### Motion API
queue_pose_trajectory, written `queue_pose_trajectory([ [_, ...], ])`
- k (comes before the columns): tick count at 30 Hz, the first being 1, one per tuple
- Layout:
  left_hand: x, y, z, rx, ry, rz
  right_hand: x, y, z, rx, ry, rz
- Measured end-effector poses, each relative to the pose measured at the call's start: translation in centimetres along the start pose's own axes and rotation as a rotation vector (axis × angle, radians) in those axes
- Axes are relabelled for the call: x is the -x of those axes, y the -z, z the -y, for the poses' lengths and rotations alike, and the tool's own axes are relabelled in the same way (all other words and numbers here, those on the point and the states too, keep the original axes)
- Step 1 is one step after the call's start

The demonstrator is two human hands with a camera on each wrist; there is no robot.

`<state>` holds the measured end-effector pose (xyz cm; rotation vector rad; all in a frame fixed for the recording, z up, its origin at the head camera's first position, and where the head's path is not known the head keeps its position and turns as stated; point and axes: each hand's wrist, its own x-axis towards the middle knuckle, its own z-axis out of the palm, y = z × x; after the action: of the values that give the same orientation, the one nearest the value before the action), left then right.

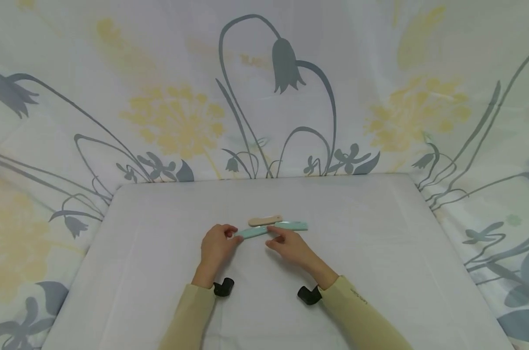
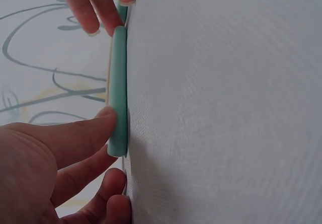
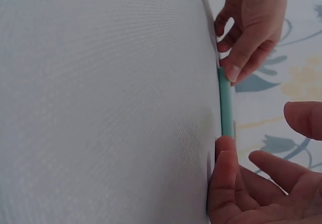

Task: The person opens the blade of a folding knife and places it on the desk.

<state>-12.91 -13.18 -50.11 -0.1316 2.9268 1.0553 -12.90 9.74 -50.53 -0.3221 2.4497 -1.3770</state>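
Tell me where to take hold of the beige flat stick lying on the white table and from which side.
Take the beige flat stick at its left end, coming from above and from the far side. It lies flat with that end bare, while a mint-green flat stick lies close along its near right side and the right hand rests in front.

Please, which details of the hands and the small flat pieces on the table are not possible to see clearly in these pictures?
- Head view: whether the left hand pinches the near green piece or only touches it; too small.
- Head view: whether the beige piece touches the far green piece; too small.
- Left wrist view: the green piece's far end, hidden by the right hand's fingers.
- Right wrist view: the right hand, cut off by the edge.
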Motion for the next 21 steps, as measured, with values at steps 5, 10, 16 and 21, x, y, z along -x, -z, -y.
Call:
queue_pose_trajectory([
  [5,-0.34,-0.09,-0.16,-0.003,0.024,0.011,-0.12,-0.01,-0.04,-0.021,-0.008,-0.019],
  [10,-0.39,-0.14,0.13,0.019,0.004,-0.001,-0.2,-0.28,-0.18,-0.081,-0.035,-0.065],
  [16,-0.25,-0.25,0.54,0.064,-0.016,0.022,-0.17,-0.49,-0.47,-0.108,-0.029,-0.094],
  [21,-0.28,-0.21,0.54,0.087,-0.018,0.029,-0.06,-0.48,-0.58,-0.109,-0.009,-0.09],
])
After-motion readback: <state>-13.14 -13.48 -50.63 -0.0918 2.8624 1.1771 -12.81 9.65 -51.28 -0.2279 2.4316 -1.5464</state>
